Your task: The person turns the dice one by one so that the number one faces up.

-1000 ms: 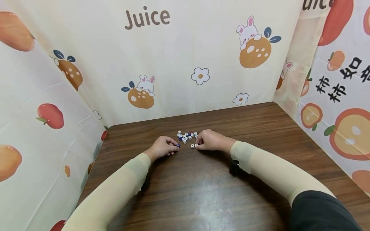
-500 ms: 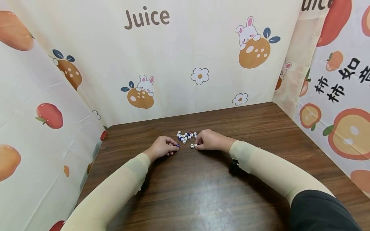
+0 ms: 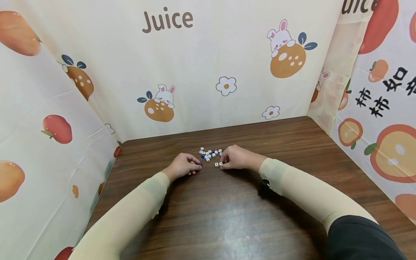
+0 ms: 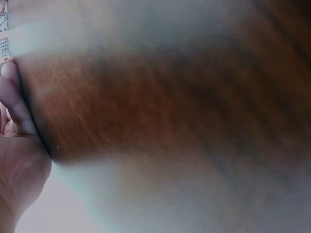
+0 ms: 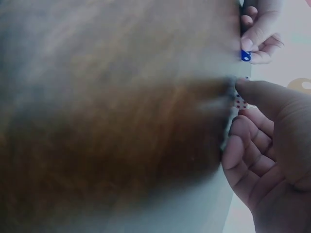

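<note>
My left hand (image 3: 184, 164) pinches a small blue die (image 3: 200, 164) between thumb and fingertip, low over the table. The same blue die (image 5: 246, 56) shows at the left hand's fingertips in the right wrist view. My right hand (image 3: 238, 157) holds a white die (image 3: 220, 164) at its thumb and fingertips. Just left of that one sits another white die (image 3: 216, 165). Behind the hands lies a loose cluster of dice (image 3: 208, 157), mostly white with a few blue and a red. In the left wrist view, the left hand (image 4: 19, 160) fills only the left edge.
The dark brown wooden table (image 3: 208, 209) spreads toward the front. A printed curtain (image 3: 195, 54) with fruit and rabbits stands at its back edge, and similar cloth (image 3: 380, 119) borders the right side. Both wrist views are largely blurred tabletop.
The head view shifts slightly. Both hands and the dice stay where they are on the table.
</note>
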The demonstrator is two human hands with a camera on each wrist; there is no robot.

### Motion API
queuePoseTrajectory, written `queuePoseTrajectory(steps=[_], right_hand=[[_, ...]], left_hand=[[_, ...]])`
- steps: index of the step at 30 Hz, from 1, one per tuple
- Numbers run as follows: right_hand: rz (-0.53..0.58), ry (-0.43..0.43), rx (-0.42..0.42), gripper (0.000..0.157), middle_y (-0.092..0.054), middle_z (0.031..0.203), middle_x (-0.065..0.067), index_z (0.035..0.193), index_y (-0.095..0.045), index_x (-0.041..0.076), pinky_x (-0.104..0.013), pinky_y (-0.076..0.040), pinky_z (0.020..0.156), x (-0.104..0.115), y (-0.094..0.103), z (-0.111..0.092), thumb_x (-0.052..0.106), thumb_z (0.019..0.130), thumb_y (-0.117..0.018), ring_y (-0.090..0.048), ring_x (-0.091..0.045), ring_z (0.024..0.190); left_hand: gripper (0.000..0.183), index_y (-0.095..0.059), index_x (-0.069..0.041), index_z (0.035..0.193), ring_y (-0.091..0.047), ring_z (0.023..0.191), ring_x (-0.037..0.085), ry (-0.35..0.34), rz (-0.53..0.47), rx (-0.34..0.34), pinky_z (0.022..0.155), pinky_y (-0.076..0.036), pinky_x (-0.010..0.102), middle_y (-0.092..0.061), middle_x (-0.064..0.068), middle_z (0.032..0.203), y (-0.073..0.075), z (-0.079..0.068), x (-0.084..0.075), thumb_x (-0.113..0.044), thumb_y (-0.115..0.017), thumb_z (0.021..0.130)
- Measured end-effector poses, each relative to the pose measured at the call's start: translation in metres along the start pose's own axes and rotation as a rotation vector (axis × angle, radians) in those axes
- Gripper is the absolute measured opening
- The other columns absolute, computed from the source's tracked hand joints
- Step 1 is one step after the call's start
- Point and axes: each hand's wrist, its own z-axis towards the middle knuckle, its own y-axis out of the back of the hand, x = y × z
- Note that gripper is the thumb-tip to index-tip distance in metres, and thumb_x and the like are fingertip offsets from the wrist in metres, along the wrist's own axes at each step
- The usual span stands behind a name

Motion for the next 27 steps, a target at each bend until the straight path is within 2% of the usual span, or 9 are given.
queuePoseTrajectory(steps=[6,11,19,27], right_hand=[[0.017,-0.016,0.009,0.012,-0.079,0.087,0.007,0.104,-0.088,0.013,-0.025,-0.059,0.075,-0.004,0.013,0.0,0.025,0.101,-0.087,-0.065,-0.003,0.077],[0.023,-0.08,-0.053,0.014,-0.084,0.096,0.002,0.104,-0.089,0.012,-0.031,-0.061,0.08,-0.01,0.023,0.004,0.023,0.107,-0.079,-0.07,-0.007,0.081],[0.131,-0.236,-0.065,0.023,-0.078,0.076,0.001,0.104,-0.089,0.012,-0.028,-0.059,0.066,-0.021,0.02,0.013,0.025,0.111,-0.071,-0.071,-0.011,0.065],[0.144,-0.251,-0.078,0.021,-0.074,0.07,0.004,0.095,-0.088,0.014,-0.025,-0.055,0.063,-0.024,0.013,0.02,0.028,0.108,-0.079,-0.067,-0.009,0.061]], left_hand=[[0.015,-0.085,-0.005,0.107,-0.069,0.067,0.009,-0.005,0.006,0.006,0.061,-0.059,0.024,-0.076,-0.002,0.078,0.0,0.0,-0.002,-0.016,-0.091,0.098],[0.014,-0.085,-0.006,0.107,-0.069,0.067,0.009,-0.001,0.003,0.0,0.061,-0.058,0.024,-0.076,-0.001,0.078,0.0,0.002,0.0,-0.015,-0.091,0.098],[0.014,-0.085,-0.007,0.107,-0.07,0.067,0.01,0.014,-0.007,0.007,0.062,-0.058,0.025,-0.076,-0.002,0.078,0.0,0.003,0.001,-0.015,-0.091,0.098],[0.017,-0.084,-0.006,0.108,-0.069,0.067,0.009,0.007,-0.015,0.011,0.061,-0.058,0.024,-0.076,-0.002,0.077,-0.001,0.003,0.002,-0.017,-0.091,0.097]])
